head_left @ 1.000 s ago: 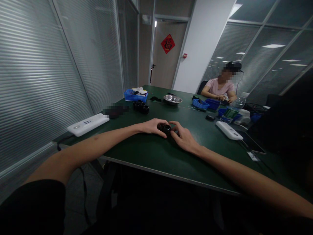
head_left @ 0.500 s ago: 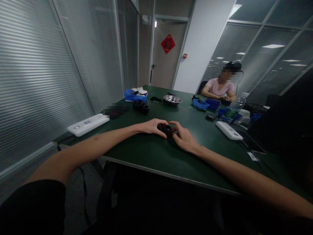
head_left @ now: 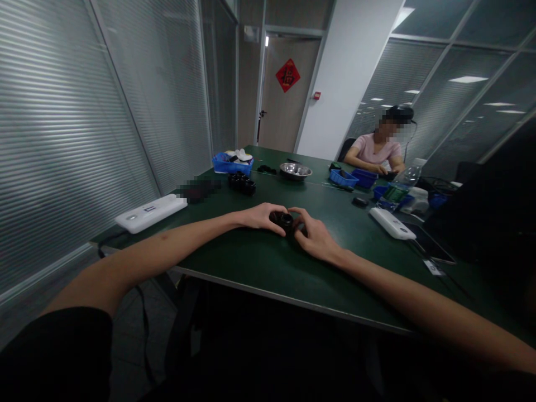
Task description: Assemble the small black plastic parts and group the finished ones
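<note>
My left hand (head_left: 264,216) is closed around a small black round part (head_left: 287,220) with a ring-shaped opening on top. Thumb and fingers grip it from the left, hiding much of its body. From the other side, my right hand (head_left: 310,231) curls its fingers against the part's right edge, index finger reaching over toward the left fingertips. Both hands rest low over the dark green table (head_left: 251,262). A cluster of similar black round parts (head_left: 242,183) stands farther back to the left.
A metal bowl (head_left: 295,172) and a filled blue basket (head_left: 233,163) stand at the back. To the right are blue trays (head_left: 343,178), a plastic bottle (head_left: 397,190), a white power bank (head_left: 392,223) and a phone (head_left: 433,244). Another white device (head_left: 151,213) lies left. A person (head_left: 377,151) sits across.
My hands stay in nearly the same place, with the black part tilted slightly between them. Across the table, the other person's hands have shifted a little.
</note>
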Action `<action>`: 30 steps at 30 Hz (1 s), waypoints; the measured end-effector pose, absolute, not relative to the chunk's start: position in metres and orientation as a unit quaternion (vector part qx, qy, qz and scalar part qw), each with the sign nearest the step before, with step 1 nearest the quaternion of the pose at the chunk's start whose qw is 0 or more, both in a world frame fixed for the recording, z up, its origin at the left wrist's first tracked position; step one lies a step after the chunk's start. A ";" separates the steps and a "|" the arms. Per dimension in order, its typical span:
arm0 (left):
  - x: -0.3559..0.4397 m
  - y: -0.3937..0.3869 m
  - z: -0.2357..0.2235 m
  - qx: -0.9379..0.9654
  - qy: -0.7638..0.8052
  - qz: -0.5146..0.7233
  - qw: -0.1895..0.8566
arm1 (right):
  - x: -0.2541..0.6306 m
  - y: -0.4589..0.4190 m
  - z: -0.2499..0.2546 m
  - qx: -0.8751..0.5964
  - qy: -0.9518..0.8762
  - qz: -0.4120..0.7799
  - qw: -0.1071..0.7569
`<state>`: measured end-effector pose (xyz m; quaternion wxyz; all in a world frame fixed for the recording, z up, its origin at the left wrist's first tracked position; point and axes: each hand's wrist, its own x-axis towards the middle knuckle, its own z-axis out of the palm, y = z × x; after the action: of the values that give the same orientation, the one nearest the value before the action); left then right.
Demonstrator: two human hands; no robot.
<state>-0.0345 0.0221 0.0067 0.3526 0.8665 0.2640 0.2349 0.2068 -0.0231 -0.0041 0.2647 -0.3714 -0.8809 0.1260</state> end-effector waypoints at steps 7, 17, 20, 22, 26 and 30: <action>-0.035 0.021 0.008 0.870 0.267 0.228 0.347 | 0.206 -0.023 -0.007 -0.381 -0.875 0.130 0.270; -0.034 0.023 0.006 0.873 0.264 0.233 0.338 | 0.206 -0.021 -0.007 -0.375 -0.881 0.111 0.267; -0.034 0.023 0.007 0.874 0.266 0.231 0.334 | 0.207 -0.021 -0.009 -0.379 -0.876 0.119 0.273; -0.034 0.022 0.007 0.874 0.266 0.231 0.336 | 0.208 -0.019 -0.010 -0.373 -0.879 0.116 0.274; -0.034 0.022 0.007 0.868 0.269 0.235 0.344 | 0.210 -0.017 -0.010 -0.359 -0.886 0.117 0.269; -0.034 0.022 0.008 0.870 0.268 0.234 0.342 | 0.207 -0.022 -0.006 -0.375 -0.881 0.116 0.263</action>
<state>-0.0344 0.0218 0.0076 0.3420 0.8697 0.2677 0.2345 0.2072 -0.0217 -0.0064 0.2627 -0.3749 -0.8815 0.1161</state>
